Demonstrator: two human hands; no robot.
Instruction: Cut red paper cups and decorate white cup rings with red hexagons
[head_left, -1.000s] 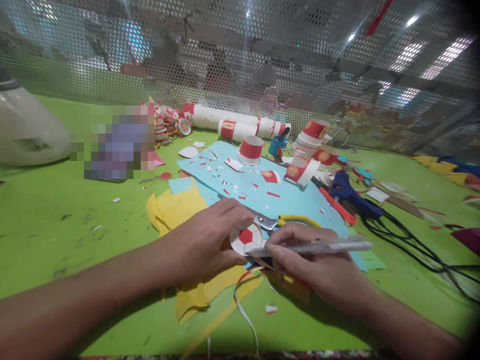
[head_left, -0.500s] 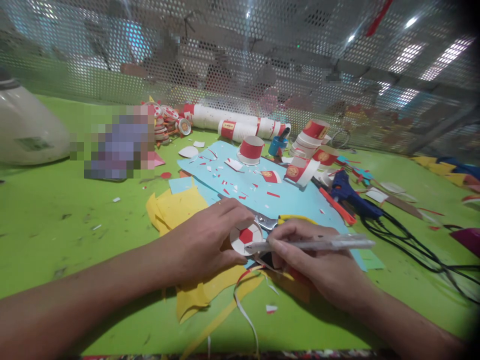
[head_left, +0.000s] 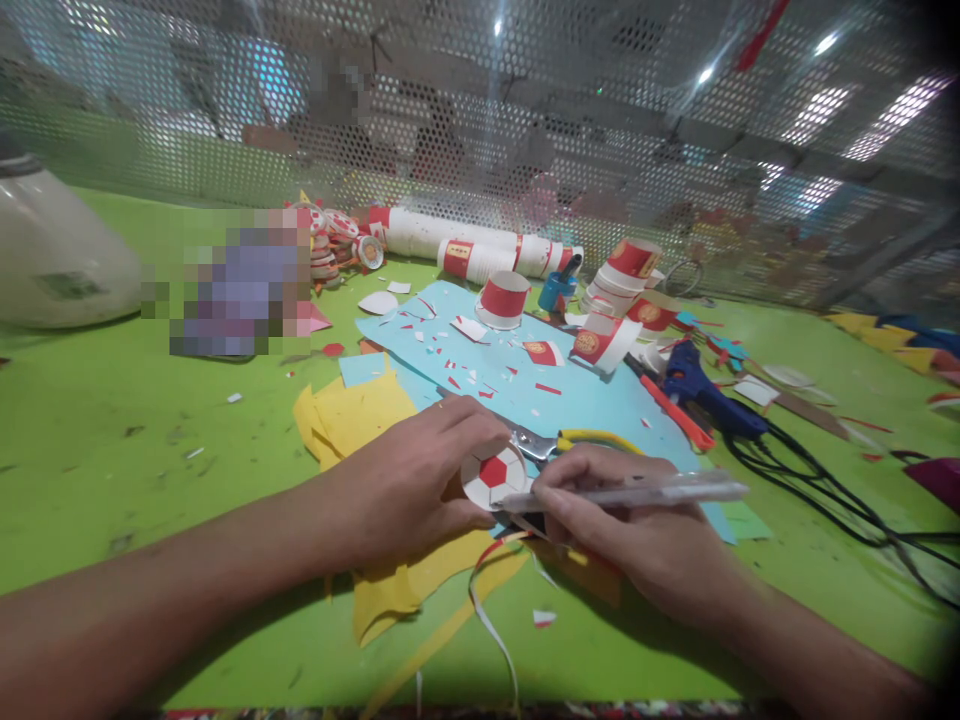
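Note:
My left hand [head_left: 442, 470] pinches the edge of a white paper disc [head_left: 472, 488] between thumb and fingers. At the disc's middle is a red hexagon [head_left: 493, 472] with dark lines running out from it. My right hand [head_left: 615, 510] is closed around a clear-barrelled pen [head_left: 660, 488], whose tip rests at the disc's lower edge. Just behind the disc lie scissors [head_left: 536, 443] with yellow handles, partly covered by my hands. Yellow paper [head_left: 397, 590] and a thin white strip [head_left: 487, 620] lie beneath and in front of my hands.
Light-blue paper [head_left: 600, 410] strewn with scraps lies ahead, bearing a red paper cup [head_left: 502, 300]. More cups [head_left: 600, 340], a blue glue gun [head_left: 697, 390] with black cable and an orange-red cutter [head_left: 675, 408] are on the right. A perforated metal screen [head_left: 450, 120] stands behind the green table [head_left: 225, 500].
The pen tip has moved slightly down and right, from inside the disc's face to its lower edge. Both hands otherwise stay nearly in place.

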